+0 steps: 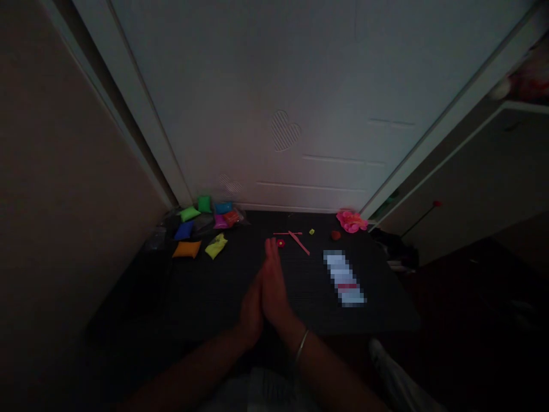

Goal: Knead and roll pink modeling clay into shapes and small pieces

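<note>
My left hand (252,306) and my right hand (274,286) are pressed palm to palm above the dark table (206,303), fingers stretched out and pointing away from me. Whatever lies between the palms, if anything, is hidden. Just beyond my fingertips is a small red flower shape (281,243) with a pale centre. Near it lie a pink stick-like tool (299,243) and a thin red stick (281,233). A small yellow piece (311,232) and a dark red lump (335,235) are farther right.
Several coloured soft packets, among them an orange packet (186,249) and a yellow packet (217,246), lie at the back left. A pink flower-like item (352,221) stands at the back right. A bright pixelated rectangle (344,277) lies right. A white panel (240,114) rises behind the table.
</note>
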The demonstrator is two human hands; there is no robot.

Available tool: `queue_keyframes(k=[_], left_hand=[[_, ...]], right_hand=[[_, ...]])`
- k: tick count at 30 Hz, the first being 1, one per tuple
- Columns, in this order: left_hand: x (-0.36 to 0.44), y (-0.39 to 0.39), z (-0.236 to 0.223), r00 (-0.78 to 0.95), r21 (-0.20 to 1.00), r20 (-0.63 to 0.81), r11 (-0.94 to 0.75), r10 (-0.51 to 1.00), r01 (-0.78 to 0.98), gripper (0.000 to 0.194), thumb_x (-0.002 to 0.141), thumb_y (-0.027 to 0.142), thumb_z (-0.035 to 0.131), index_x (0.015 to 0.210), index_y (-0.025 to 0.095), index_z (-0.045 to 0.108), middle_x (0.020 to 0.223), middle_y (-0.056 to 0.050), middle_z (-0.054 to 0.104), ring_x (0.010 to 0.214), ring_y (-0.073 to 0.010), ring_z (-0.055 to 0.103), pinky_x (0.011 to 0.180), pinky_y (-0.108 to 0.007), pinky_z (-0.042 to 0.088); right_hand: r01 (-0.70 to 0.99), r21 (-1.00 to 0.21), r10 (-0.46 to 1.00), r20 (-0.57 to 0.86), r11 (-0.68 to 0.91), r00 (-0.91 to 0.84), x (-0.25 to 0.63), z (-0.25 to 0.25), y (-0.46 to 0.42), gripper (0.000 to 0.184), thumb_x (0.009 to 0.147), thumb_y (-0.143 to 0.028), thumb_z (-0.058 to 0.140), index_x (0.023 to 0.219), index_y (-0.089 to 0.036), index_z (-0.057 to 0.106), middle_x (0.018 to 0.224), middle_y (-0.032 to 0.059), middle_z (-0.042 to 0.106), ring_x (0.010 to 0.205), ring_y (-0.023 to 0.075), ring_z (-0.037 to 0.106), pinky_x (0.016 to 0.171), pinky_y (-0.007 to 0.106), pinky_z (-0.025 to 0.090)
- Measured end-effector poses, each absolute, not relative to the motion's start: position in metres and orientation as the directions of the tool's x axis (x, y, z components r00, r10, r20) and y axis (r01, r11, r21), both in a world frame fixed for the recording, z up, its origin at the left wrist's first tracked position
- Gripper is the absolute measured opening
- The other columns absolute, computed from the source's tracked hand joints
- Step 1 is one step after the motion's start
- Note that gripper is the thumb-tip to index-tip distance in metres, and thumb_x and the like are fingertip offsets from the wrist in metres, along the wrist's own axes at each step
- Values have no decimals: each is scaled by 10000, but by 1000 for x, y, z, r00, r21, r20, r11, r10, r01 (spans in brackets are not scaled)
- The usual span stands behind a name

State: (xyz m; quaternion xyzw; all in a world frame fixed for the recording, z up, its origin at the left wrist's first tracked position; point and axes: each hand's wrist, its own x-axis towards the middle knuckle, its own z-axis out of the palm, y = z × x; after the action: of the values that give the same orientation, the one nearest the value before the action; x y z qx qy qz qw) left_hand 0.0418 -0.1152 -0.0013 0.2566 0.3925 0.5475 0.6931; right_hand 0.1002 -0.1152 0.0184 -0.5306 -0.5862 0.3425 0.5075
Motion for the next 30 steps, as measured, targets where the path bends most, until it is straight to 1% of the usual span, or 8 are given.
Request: queue_keyframes(k=[5, 8, 13, 17, 19, 24, 26, 30], left_hand=[[40, -109, 4, 80, 766, -285, 277, 955, -580, 420, 855, 418, 350, 1235, 283, 469, 1393, 3, 347, 1299, -168, 245, 1084, -332, 163], [32, -93, 16, 37, 802, -221, 203, 975, -561, 423, 873, 406, 304, 1282, 334, 385, 1441, 67, 219, 1310, -128, 197, 1092, -302, 113], [38, -115, 8, 147, 765, -367, 388, 918, -514, 437, 835, 460, 373, 1189, 254, 522, 1325, -17, 451, 1309, -187, 218, 1090, -351, 145], [36, -108, 15, 149, 749, -251, 290, 956, -595, 464, 855, 463, 320, 1253, 263, 448, 1385, 10, 365, 1313, -150, 202, 1094, -319, 105], [34, -101, 21, 129, 765, -199, 236, 972, -599, 453, 873, 449, 278, 1278, 291, 407, 1421, 47, 289, 1320, -120, 165, 1093, -286, 77], [40, -114, 23, 206, 743, -231, 309, 951, -594, 485, 844, 474, 358, 1286, 282, 403, 1408, 21, 318, 1327, -159, 143, 1091, -312, 115], [41, -114, 24, 189, 729, -213, 285, 959, -622, 479, 855, 465, 333, 1291, 277, 395, 1413, 18, 309, 1327, -146, 143, 1090, -303, 116], [40, -107, 31, 157, 682, -239, 280, 958, -675, 474, 861, 489, 276, 1275, 301, 409, 1395, 21, 349, 1307, -137, 219, 1076, -305, 169]], right_hand=[[266, -944, 980, 198, 196, -20, 97, 22, -115, 464, 912, -414, 229, 1345, -255, 280, 1463, -11, 127, 1340, 151, 72, 1095, 409, 90], [227, -957, 984, 171, 177, -50, 85, 17, -130, 511, 915, -402, 228, 1386, -254, 95, 1469, -3, 85, 1338, 139, 80, 1093, 402, 111], [223, -967, 984, 149, 124, 99, 95, 19, -115, 502, 911, -437, 181, 1371, -237, 200, 1470, 7, 95, 1342, 148, 22, 1088, 433, 82], [258, -947, 980, 198, 189, 11, 91, 25, -122, 480, 913, -417, 220, 1368, -264, 201, 1468, -7, 113, 1341, 143, 57, 1093, 415, 82], [247, -952, 982, 187, 180, 4, 87, 26, -128, 541, 903, -414, 279, 1386, -258, 90, 1470, 9, 92, 1341, 150, 64, 1090, 413, 114], [223, -970, 985, 129, 100, 118, 95, 31, -117, 482, 914, -418, 160, 1362, -254, 226, 1469, 1, 107, 1341, 157, 14, 1083, 449, 99], [275, -950, 984, 170, 148, 59, 96, 32, -118, 452, 918, -395, 180, 1346, -277, 270, 1466, -14, 120, 1340, 158, 58, 1083, 438, 119], [362, -912, 978, 208, 193, 3, 92, 32, -126, 500, 914, -376, 250, 1383, -272, 110, 1467, 3, 109, 1340, 164, 71, 1082, 450, 115]])
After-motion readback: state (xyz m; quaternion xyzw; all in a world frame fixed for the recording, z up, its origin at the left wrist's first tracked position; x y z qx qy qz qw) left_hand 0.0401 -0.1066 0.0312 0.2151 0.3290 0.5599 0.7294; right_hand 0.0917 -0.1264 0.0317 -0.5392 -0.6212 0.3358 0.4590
